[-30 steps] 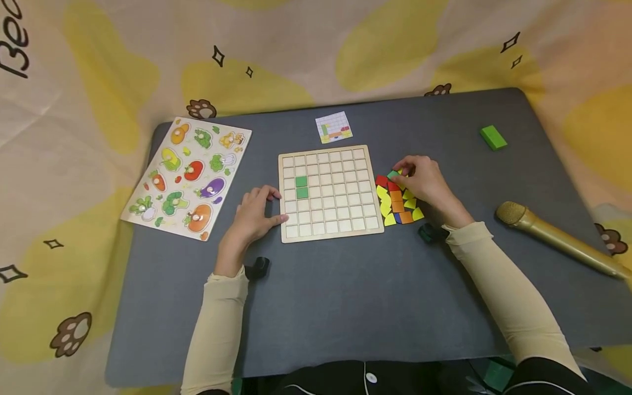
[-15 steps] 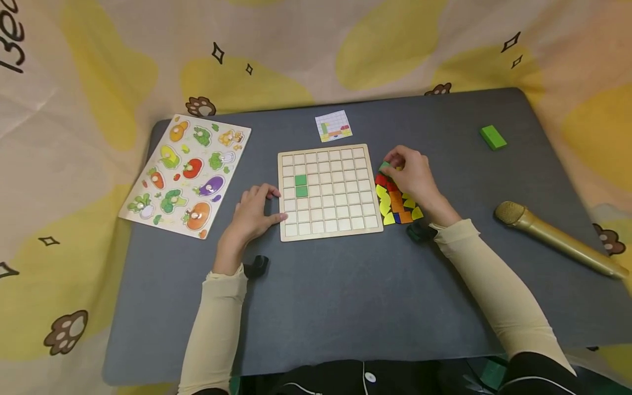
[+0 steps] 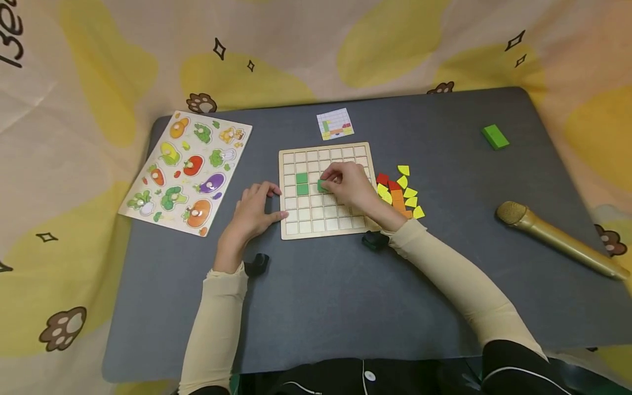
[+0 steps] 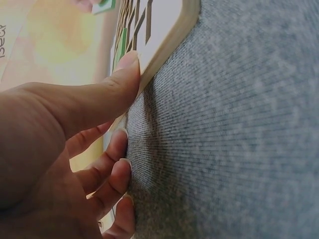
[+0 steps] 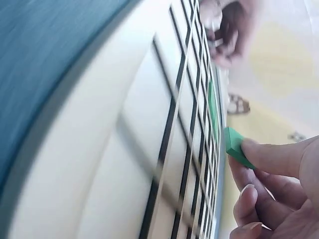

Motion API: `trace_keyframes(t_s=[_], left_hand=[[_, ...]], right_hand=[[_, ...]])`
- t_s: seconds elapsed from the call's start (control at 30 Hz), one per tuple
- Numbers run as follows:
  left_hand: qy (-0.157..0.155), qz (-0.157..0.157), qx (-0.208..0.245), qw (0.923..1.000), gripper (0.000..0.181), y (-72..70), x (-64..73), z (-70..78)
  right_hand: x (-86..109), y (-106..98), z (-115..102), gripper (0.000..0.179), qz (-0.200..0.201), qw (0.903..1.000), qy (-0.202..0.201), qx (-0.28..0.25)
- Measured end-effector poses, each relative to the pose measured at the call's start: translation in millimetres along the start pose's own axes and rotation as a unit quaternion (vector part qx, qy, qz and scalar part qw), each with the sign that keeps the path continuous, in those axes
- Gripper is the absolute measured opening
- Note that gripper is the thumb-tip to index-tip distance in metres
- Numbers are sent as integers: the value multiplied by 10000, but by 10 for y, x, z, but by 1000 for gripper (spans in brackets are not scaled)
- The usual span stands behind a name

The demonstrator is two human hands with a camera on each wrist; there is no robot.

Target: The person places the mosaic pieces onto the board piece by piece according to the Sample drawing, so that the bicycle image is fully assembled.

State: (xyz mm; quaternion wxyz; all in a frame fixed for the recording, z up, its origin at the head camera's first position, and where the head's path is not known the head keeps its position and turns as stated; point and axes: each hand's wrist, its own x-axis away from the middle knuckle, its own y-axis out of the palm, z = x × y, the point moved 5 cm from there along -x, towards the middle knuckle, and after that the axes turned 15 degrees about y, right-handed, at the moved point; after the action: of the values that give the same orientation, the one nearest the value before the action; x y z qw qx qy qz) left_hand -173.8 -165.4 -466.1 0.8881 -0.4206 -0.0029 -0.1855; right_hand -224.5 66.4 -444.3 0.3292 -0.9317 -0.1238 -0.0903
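Note:
My right hand (image 3: 349, 185) pinches a green square tile (image 5: 238, 147) between thumb and fingers. In the head view the tile is over the middle of the wooden grid board (image 3: 323, 235); the right wrist view shows it held above the surface. Two green tiles (image 3: 302, 184) sit in neighbouring cells, one above the other, near the board's left side. At the left edge of the board rests my left hand (image 3: 253, 211). Its thumb (image 4: 107, 95) touches the rim in the left wrist view, with the other fingers loosely bent beside it.
Loose yellow, red and orange tiles (image 3: 398, 198) lie right of the board. A small pattern card (image 3: 335, 124) is behind it. A vegetable puzzle board (image 3: 185, 173) lies left, a green block (image 3: 495, 137) far right, and a gold microphone (image 3: 558, 238) near the right edge.
My right hand has moved left from the loose tiles to over the board, carrying the green tile. The left hand has stayed at the board's edge.

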Motion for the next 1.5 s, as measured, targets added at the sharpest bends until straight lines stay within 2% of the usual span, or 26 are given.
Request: trace_keyframes(t_s=[0.23,0.57,0.8,1.03,1.23,1.37,1.5], left_hand=[[44,-31,-65,10000,51,5,-23,-8],[121,-62,-112,9998,51,12,-28,7],[100,-56,-72,9999,52,19,-26,8],[50,-52,-51,10000,52,26,-21,14],[39,-48,-59,10000,52,18,-20,18],[-12,-50,-30,10000,52,19,-19,3],[-35,-22,-26,10000,52,14,-17,-4]], right_hand=[[3,273,-167,5,-393,9990,-230,24],[5,430,-166,4,-460,9984,-218,227],[33,437,-164,5,-506,9981,-208,297],[33,445,-162,5,-196,9958,-285,843],[51,431,-160,6,-145,9947,-227,988],[62,349,-126,6,-133,9954,-217,922],[60,171,-32,6,57,9968,-146,785]])
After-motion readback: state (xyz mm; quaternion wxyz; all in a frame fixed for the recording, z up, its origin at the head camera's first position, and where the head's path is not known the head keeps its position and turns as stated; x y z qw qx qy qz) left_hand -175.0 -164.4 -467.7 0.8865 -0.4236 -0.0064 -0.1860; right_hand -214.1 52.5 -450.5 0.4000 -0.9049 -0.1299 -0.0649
